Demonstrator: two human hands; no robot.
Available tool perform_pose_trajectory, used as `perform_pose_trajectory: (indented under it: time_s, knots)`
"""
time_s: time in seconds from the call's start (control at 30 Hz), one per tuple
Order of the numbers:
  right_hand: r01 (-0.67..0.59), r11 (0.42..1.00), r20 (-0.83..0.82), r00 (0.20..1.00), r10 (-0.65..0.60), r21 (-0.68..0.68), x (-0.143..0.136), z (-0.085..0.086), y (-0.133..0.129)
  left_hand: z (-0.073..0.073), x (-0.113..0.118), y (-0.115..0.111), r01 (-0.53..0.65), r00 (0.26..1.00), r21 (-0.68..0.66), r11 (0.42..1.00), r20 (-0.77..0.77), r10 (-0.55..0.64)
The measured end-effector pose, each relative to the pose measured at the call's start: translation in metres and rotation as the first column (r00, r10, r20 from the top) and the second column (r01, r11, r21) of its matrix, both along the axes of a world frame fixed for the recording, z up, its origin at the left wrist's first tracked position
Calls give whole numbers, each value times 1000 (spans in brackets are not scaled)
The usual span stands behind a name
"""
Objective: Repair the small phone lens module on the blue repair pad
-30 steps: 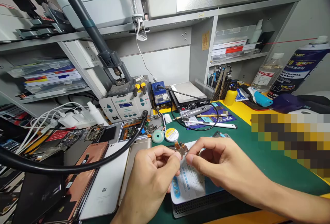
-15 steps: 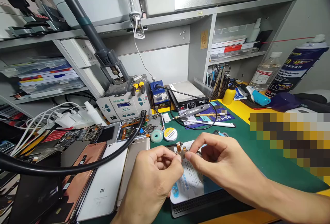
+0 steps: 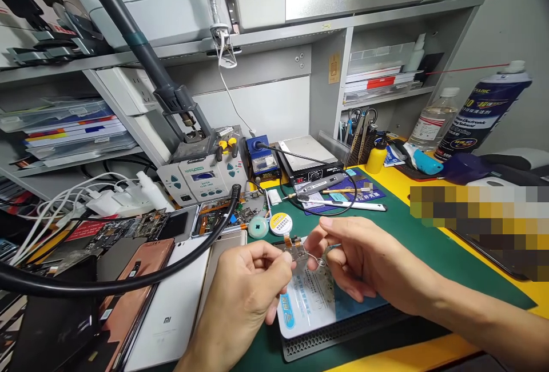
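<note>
My left hand (image 3: pixel 253 286) pinches a small metal electronic module with copper-coloured flex tabs (image 3: pixel 295 251) between thumb and forefinger. A thin wire with a small loop (image 3: pixel 321 262) stretches from the module's right side toward my right hand. My right hand (image 3: pixel 360 252) is just right of the module, its fingers half curled and apart, with nothing visibly gripped. Beneath both hands lies a white and blue printed sheet (image 3: pixel 300 318) on a dark perforated stand (image 3: pixel 309 342).
Phone shells (image 3: pixel 167 303) and circuit boards crowd the left, crossed by a thick black hose (image 3: pixel 150 283). Behind are a hot-air station (image 3: pixel 203 180), round tins (image 3: pixel 281 224) and a soldering iron (image 3: pixel 315 186). A spray can (image 3: pixel 480 115) stands at right. A green mat (image 3: pixel 429 246) covers the bench.
My right hand has released the module, moved slightly right and turned, its fingers spreading. The module stays in my left hand, and the wire loop beside it is now plainly visible.
</note>
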State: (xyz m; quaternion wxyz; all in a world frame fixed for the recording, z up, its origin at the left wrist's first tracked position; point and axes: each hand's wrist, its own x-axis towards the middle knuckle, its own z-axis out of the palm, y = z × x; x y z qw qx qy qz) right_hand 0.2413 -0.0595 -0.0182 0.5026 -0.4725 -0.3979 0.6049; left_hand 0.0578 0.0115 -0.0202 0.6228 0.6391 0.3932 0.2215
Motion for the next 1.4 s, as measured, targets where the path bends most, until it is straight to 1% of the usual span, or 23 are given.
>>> perform_pose_trajectory:
  time_s: [0.17, 0.27, 0.33, 0.4, 0.43, 0.5, 0.57, 0.6, 0.63, 0.7, 0.8, 0.93, 1.0, 1.1, 1.2, 1.4]
  knots:
    - [18, 1000, 11, 1000, -18, 20, 0, 0, -2, -1, 1, -2, -50, 999, 48, 998, 6, 50]
    - [104, 992, 54, 993, -108, 66, 0, -2, -3, -3, 0, -3, -85, 996, 60, 995, 28, 83]
    - [186, 976, 133, 971, -200, 112, -1, -3, -4, -5, 0, -3, -137, 989, 74, 988, 62, 132]
    - [215, 968, 225, 944, -240, 129, -4, -1, -5, -7, -1, -2, -197, 976, 75, 978, 109, 188]
    - [197, 974, 254, 942, -220, 112, -7, 0, -5, -8, 0, -2, -215, 970, 73, 974, 131, 205]
    - [92, 995, 257, 961, -99, 37, -11, 2, -5, -10, 0, -2, -232, 963, 66, 971, 158, 219]
    - [-16, 1000, 199, 980, 20, -24, -15, 2, -4, -11, 2, -3, -223, 963, 62, 973, 170, 210]
    - [-41, 998, 165, 985, 47, -38, -15, 1, -3, -11, 3, -3, -216, 963, 56, 975, 178, 203]
    - [-43, 998, 132, 990, 48, -39, -15, -1, -2, -11, 4, -4, -212, 962, 48, 976, 185, 200]
    - [-8, 1000, 78, 997, 10, -22, -12, -5, -1, -11, 5, -6, -201, 962, 23, 979, 193, 193]
    - [47, 999, 54, 997, -47, 7, -9, -10, 1, -9, 7, -7, -182, 967, -6, 983, 180, 181]
    - [161, 986, 101, 981, -164, 35, -9, -10, 2, -6, 8, -7, -144, 978, -16, 989, 147, 145]
    - [194, 980, 138, 970, -199, 53, -10, -9, 1, -5, 8, -6, -112, 983, -39, 993, 139, 117]
    - [198, 976, 205, 955, -213, 93, -11, -9, -1, -3, 7, -5, -51, 988, -85, 995, 142, 63]
    - [194, 970, 246, 943, -226, 148, -13, -8, -3, -3, 6, -5, -16, 989, -120, 993, 144, 34]
    - [188, 965, 338, 910, -241, 181, -14, -6, -4, -1, 8, -4, 40, 994, -110, 993, 107, -28]
